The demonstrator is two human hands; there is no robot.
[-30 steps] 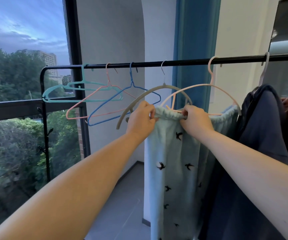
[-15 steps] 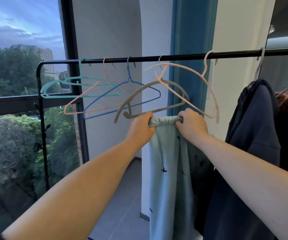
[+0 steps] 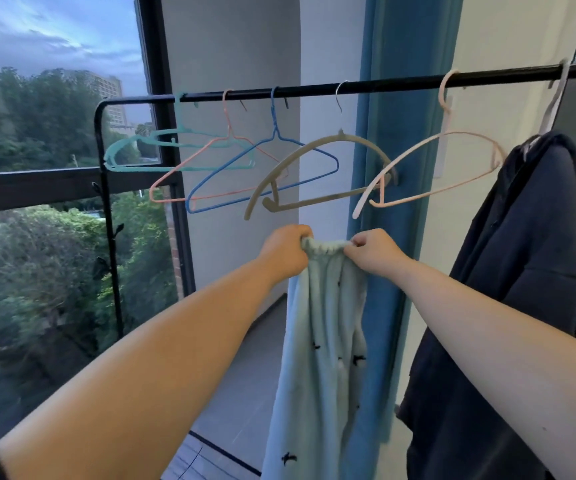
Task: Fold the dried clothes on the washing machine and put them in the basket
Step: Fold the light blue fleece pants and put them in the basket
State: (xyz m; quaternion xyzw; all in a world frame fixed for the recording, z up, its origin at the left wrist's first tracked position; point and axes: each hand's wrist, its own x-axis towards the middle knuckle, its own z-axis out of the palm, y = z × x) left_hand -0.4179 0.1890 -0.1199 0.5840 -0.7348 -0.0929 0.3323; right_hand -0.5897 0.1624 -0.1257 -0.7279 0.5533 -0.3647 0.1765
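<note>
Left hand fisted, fingers curled round the left end of the gathered elastic waistband. Right hand pinches the right end, fingers curled, knuckles toward the camera. Both forearms bare, reaching forward. Waistband is bunched and ruched into a short strip between the two hands.

It belongs to a pale blue soft cloth garment printed with small black birds. The garment drops straight down from the hands in loose vertical folds, below the hangers and apart from them.

Just above the hands: beige curved thick plastic hanger, matte, with a thin metal hook. Right of it: pale pink thin arched hanger, tilted. Left: blue wire hanger with a twisted neck, salmon pink wire hanger, and teal flat plastic hanger. All are bare and hooked on a black round metal rail with a rounded left corner.

Far right on the rail: dark navy heavy cloth garment, draped on a white hanger. Behind: blue pleated curtain, plain white wall, dark-framed glass window showing trees, a building and cloudy sky. Grey smooth tile floor below.
</note>
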